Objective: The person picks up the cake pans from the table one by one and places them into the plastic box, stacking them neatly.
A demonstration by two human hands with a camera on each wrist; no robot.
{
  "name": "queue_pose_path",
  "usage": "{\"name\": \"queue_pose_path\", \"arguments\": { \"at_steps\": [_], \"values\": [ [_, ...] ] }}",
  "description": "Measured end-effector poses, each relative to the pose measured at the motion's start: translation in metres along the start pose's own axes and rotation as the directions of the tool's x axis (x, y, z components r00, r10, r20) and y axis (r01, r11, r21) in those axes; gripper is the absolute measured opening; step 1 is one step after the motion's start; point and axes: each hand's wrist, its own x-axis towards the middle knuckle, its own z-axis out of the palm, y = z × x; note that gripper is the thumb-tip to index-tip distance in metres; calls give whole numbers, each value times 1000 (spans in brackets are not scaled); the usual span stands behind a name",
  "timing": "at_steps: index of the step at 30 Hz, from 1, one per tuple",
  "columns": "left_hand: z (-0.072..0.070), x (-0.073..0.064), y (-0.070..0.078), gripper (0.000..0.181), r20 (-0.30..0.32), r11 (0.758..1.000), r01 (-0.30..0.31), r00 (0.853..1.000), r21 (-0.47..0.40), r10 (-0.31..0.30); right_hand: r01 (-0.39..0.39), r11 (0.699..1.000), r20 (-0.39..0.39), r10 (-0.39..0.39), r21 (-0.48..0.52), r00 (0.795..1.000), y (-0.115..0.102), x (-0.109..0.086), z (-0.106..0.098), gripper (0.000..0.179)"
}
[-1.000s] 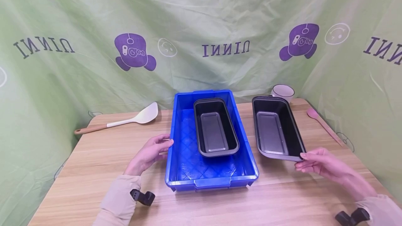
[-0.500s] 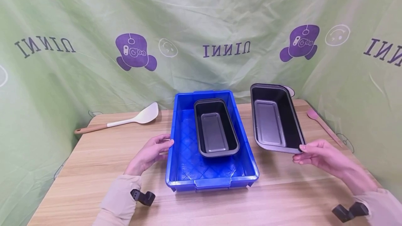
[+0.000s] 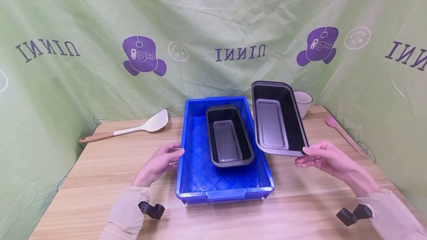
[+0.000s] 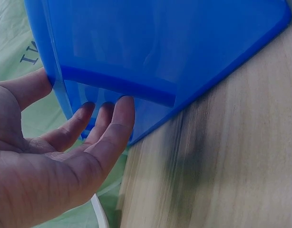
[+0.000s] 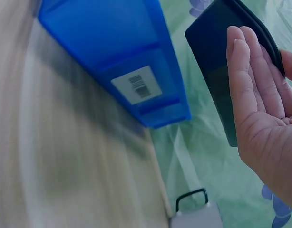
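Note:
My right hand (image 3: pixel 325 158) pinches the near right corner of a dark loaf pan (image 3: pixel 271 121) between thumb and fingers. That pan hangs above the table, tilted, its far left edge overlapping the right wall of a blue bin (image 3: pixel 225 195) in the head view. Inside the bin, toward its right side, sits a second, smaller-looking loaf pan (image 3: pixel 228 140). My left hand (image 3: pixel 163 159) touches the bin's left side; in the left wrist view the thumb is at the rim and the loosely bent fingers (image 4: pixel 122 114) rest against the outer wall.
To the left lies a white turner (image 3: pixel 155 121) with a wooden handle. A white mug (image 3: pixel 304 103) stands at the back right, partly behind the held pan; its dark handle shows in the right wrist view. A pink spoon (image 3: pixel 343 132) lies near the right edge. Green cloth (image 3: pixel 200 17) surrounds the table.
My right hand has lifted the loaf pan off its spot at the table's right and carried it up and leftward to the bin's side. The left hand has stayed put.

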Motion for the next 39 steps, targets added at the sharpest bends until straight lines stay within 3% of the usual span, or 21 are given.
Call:
{"name": "queue_pose_path", "arguments": {
  "at_steps": [8, 25, 33, 39],
  "values": [
    [0, 0, 0, 57, -3, 1000, -6, 1000, 8, 6, 8, 1000, 17, -8, -16, 1000, -6, 25, 5, 48],
    [1, 0, 0, 56, -19, 1000, -7, 1000, 16, 7, -68, 995, -70, 63, -76, 996, 2, 59, 19, 38],
    [1, 0, -2, 54, -26, 1000, -8, 1000, 11, 8, -142, 987, -186, 126, -75, 975, 10, 79, 31, 30],
    [1, 0, -1, 54, -16, 1000, -14, 1000, 6, 14, -202, 976, -210, 182, -77, 961, 16, 89, 35, 28]
  ]
}}
